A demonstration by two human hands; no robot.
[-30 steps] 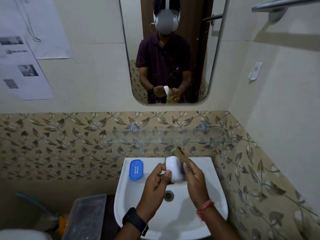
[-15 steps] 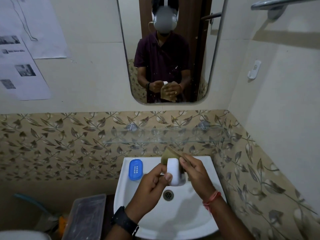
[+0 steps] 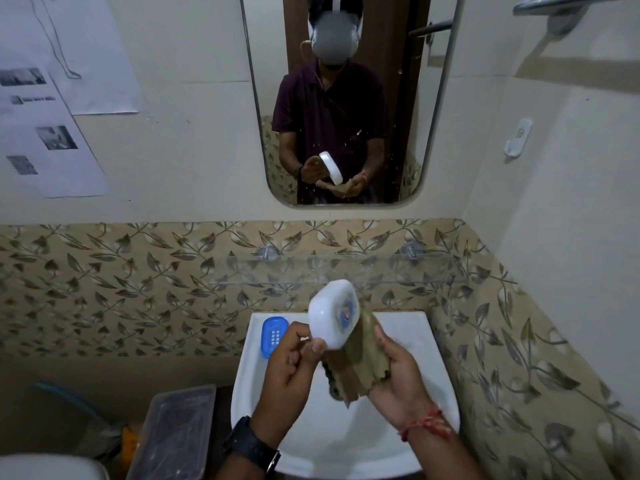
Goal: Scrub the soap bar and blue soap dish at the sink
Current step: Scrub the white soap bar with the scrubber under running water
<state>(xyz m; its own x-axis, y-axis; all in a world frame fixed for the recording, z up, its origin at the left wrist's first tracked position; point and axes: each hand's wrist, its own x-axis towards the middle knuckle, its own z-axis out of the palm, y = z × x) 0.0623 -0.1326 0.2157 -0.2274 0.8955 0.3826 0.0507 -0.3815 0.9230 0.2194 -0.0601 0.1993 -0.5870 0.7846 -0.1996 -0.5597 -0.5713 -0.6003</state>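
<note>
My left hand pinches the lower end of a white rounded soap bar and holds it tilted up over the white sink. A brownish-green scrub pad lies in my right hand, pressed against the underside of the soap. The blue soap dish sits on the sink's back left ledge, apart from both hands. The drain is hidden behind the pad and hands.
A glass shelf runs along the leaf-patterned tiles just above the sink. A mirror hangs above it. A clear plastic box stands left of the sink, a white object at the bottom left corner.
The soap bar has tipped from upright to slanted and risen. The scrub pad has moved from behind the soap to under it, resting in my right palm.
</note>
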